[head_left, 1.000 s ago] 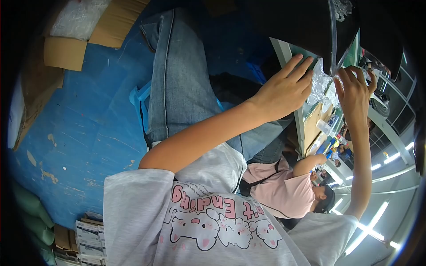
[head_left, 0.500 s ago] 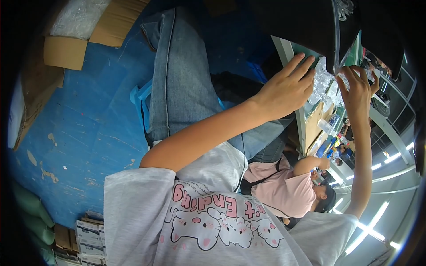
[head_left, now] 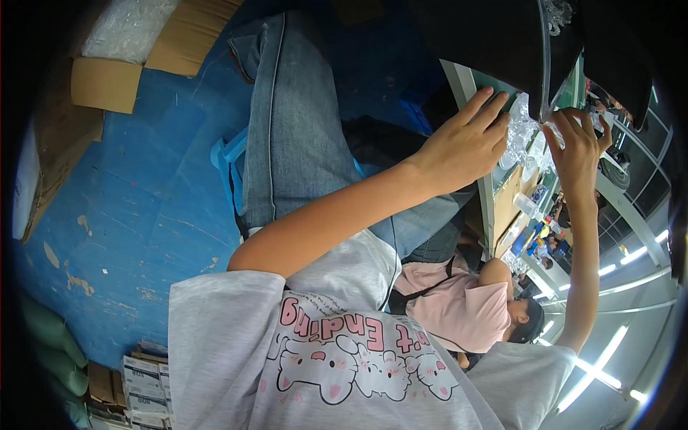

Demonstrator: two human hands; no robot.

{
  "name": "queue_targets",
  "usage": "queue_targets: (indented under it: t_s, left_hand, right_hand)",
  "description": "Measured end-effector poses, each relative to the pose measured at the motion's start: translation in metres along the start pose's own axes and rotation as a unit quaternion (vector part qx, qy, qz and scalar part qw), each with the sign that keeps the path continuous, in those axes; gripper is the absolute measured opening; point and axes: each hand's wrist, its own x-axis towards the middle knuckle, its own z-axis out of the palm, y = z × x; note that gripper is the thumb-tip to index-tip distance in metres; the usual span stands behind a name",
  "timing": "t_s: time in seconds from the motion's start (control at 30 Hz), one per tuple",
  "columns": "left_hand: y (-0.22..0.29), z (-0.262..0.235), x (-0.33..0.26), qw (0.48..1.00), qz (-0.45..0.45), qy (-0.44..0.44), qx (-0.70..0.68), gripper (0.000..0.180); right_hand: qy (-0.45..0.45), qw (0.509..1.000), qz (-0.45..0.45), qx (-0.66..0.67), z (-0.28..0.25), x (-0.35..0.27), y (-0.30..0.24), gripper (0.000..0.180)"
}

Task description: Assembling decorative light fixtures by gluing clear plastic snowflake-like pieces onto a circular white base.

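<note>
My left hand reaches over the edge of a pale-framed table. Its fingers are stretched out and apart, beside crumpled clear plastic, with nothing seen in them. To the right, my right hand is raised, thumb and index finger bent close together in a pinch. Those fingertips meet at the lower end of a clear strip along the edge of a black panel-like thing. What exactly sits between them is too small to make out. The other fingers of that hand are spread.
A person in a pink top sits close by on the right. A blue plastic stool stands by my leg. An open cardboard box with clear plastic lies at the far left. Stacked white boxes stand lower left on the blue floor.
My hands stay almost in the same place. The black thing's edge has shifted very slightly right. The nearby person's forearm has moved away from where it was stretched out.
</note>
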Motion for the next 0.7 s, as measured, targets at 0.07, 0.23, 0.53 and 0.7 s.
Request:
queue_targets:
  t_s: [0.07,0.23,0.53,0.7]
  left_hand:
    - [0.0002,0.0015,-0.0008,1.0,-0.001,0.002,0.004,0.028]
    - [0.0,-0.0001,-0.0001,1.0,0.002,-0.001,0.007,0.028]
    - [0.0008,0.0016,-0.001,1.0,-0.001,0.004,0.012,0.029]
    - [0.0025,0.0024,0.0002,1.0,0.0,-0.013,-0.019,0.029]
  right_hand:
    - [-0.023,1.0,0.01,0.006,-0.0037,0.0049,-0.0017,0.015]
    - [-0.015,0.999,-0.034,-0.009,-0.0064,0.0062,-0.0009,0.019]
    - [-0.021,0.998,-0.063,-0.015,-0.0043,0.004,-0.0026,0.024]
    - [-0.004,0.999,-0.051,0.008,-0.0009,0.0036,-0.0039,0.022]
